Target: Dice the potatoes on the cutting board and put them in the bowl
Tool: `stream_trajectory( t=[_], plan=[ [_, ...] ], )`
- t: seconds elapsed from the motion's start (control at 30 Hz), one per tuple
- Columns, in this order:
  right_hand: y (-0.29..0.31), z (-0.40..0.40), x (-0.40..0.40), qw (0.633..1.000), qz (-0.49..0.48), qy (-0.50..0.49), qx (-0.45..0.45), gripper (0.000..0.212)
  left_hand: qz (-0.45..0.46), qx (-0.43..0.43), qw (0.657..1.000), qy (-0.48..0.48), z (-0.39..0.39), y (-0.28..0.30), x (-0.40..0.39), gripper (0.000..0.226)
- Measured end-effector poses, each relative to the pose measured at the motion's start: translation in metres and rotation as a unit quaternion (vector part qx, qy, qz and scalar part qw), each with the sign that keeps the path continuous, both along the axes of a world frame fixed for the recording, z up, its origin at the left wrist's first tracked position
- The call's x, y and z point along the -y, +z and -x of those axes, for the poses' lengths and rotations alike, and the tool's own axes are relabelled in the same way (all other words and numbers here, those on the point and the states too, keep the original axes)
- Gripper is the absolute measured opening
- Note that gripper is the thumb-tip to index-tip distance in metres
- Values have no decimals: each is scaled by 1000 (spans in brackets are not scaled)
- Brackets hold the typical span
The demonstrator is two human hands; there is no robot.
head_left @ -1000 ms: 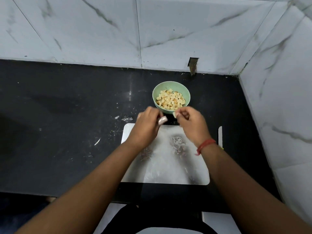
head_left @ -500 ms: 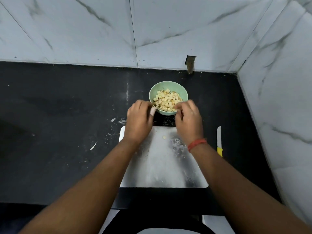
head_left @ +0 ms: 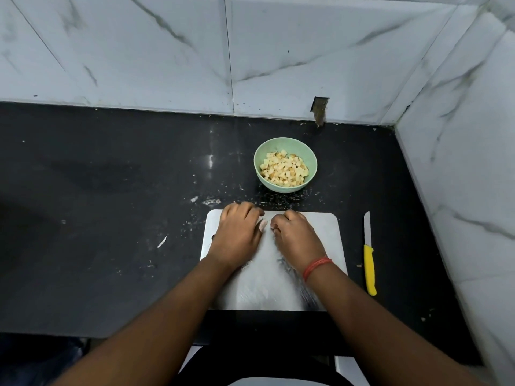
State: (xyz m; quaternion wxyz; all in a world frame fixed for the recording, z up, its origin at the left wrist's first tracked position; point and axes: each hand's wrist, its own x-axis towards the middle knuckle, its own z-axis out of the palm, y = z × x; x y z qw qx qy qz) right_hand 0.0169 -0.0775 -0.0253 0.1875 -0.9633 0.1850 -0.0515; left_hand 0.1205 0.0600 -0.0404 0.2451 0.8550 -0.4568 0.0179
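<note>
Nearest the camera, both forearms reach forward over the near edge of the black bench [head_left: 111, 246] and onto the white cutting board [head_left: 264, 288], whose near half lies bare apart from wet, starchy smears. A red thread bracelet [head_left: 316, 267] circles the right wrist.

The left hand [head_left: 237, 238] and right hand [head_left: 295, 238] sit side by side on the far half of the board, knuckles up, fingers curled down toward the surface near its far edge. Whether either grip is pinching anything I cannot tell: the fingertips are hidden under the hands. A pale bit shows in the narrow gap between the two thumbs, too small to identify.

Right of the right hand, off the board's right edge and apart from it, a knife [head_left: 368, 254] lies on the bench parallel to that edge, yellow handle toward the camera, blade pointing away. Beyond the knife the bench runs on to the marble side wall [head_left: 459, 190].

Left of the left hand the bench stretches wide and dark, with only scattered white specks and scraps.

Past the fingertips, beyond the far edge of the board, a strip of crumb-flecked bench separates the hands from the green bowl [head_left: 285, 147], which holds the diced potatoes [head_left: 284, 169] heaped inside. Behind the bowl more open bench runs to the marble back wall [head_left: 223, 51].
</note>
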Motion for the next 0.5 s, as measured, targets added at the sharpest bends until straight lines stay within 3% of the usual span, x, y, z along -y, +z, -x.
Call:
stream_trajectory(
  t=[0.1, 0.27, 0.43, 0.5],
  plan=[
    [11, 2, 0, 998, -46, -19, 40, 13, 0, 3, 1000, 9, -2, 3, 2, 35],
    [62, -24, 24, 971, -87, -85, 206, 13, 2, -7, 1000, 19, -9, 8, 7, 37],
    [84, -67, 69, 991, -17, -67, 111, 23, 10, 8, 1000, 14, -16, 5, 13, 34],
    [81, -62, 69, 984, -10, -102, 143, 24, 10, 5, 1000, 23, -20, 7, 14, 34]
  ],
)
